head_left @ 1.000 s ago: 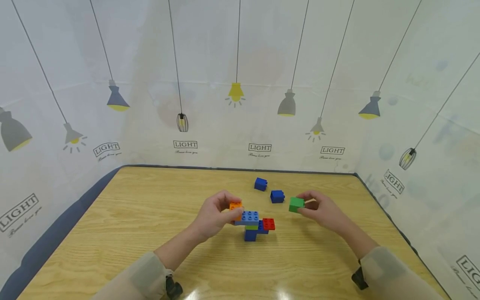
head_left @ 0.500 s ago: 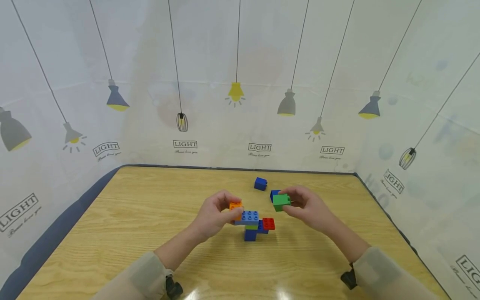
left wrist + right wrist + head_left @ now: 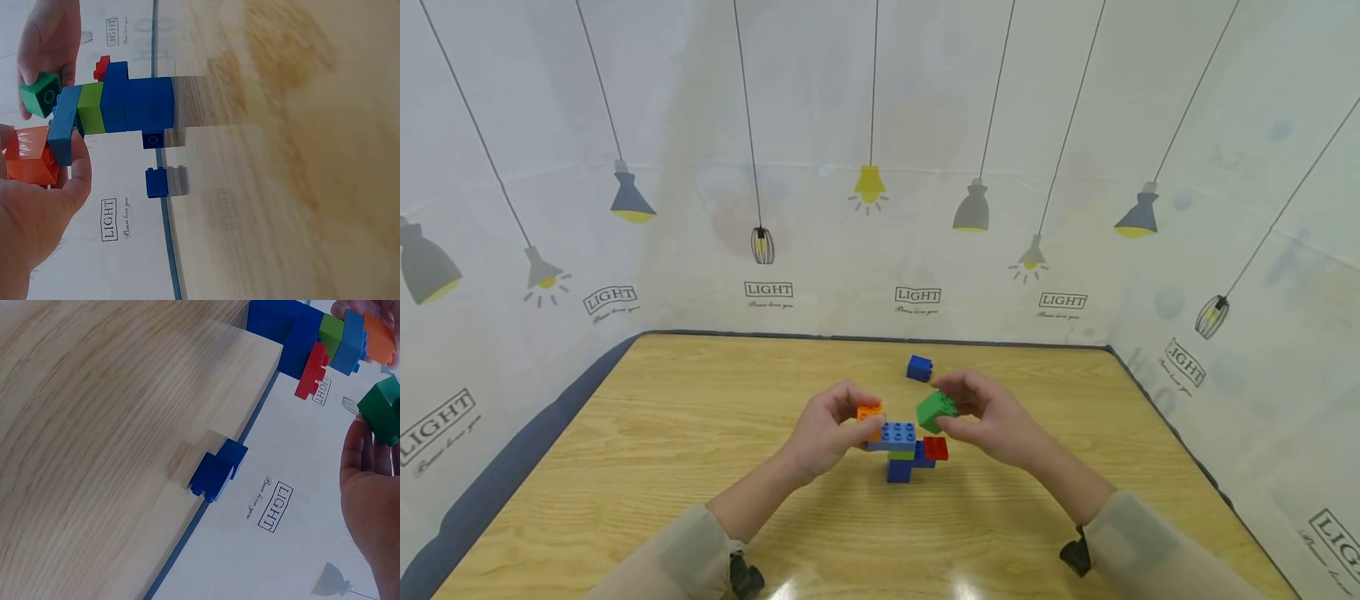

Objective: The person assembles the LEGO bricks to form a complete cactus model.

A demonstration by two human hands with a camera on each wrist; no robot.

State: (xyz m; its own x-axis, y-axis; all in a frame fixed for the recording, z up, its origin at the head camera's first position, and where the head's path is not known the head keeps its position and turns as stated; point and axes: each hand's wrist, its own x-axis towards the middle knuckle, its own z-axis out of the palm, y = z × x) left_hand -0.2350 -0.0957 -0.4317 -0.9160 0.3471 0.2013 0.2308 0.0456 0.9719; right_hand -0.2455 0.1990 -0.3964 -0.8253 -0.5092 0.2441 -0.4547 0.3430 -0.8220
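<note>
A small tower of toy building bricks stands upright on the table. Its light blue brick (image 3: 898, 434) lies across a lime green brick (image 3: 91, 109), above dark blue bricks (image 3: 149, 103). A red brick (image 3: 936, 448) juts out to the right on a dark blue one. On the light blue brick's left end sits an orange brick (image 3: 870, 422), pinched by my left hand (image 3: 829, 433), whose thumb reaches the light blue brick. My right hand (image 3: 992, 419) pinches a green brick (image 3: 936, 412), tilted, in the air just right of the tower and apart from it.
Behind the tower a loose dark blue brick (image 3: 919, 368) lies on the wooden table (image 3: 715, 392). A second loose dark blue brick (image 3: 211, 477) shows in the right wrist view; my right hand covers it from above. A lamp-printed cloth (image 3: 820, 250) encloses the table's back and sides.
My right hand has moved left with the green brick, from beside the loose blue bricks to near the tower, and the brick has tilted. My left hand and the tower stay put.
</note>
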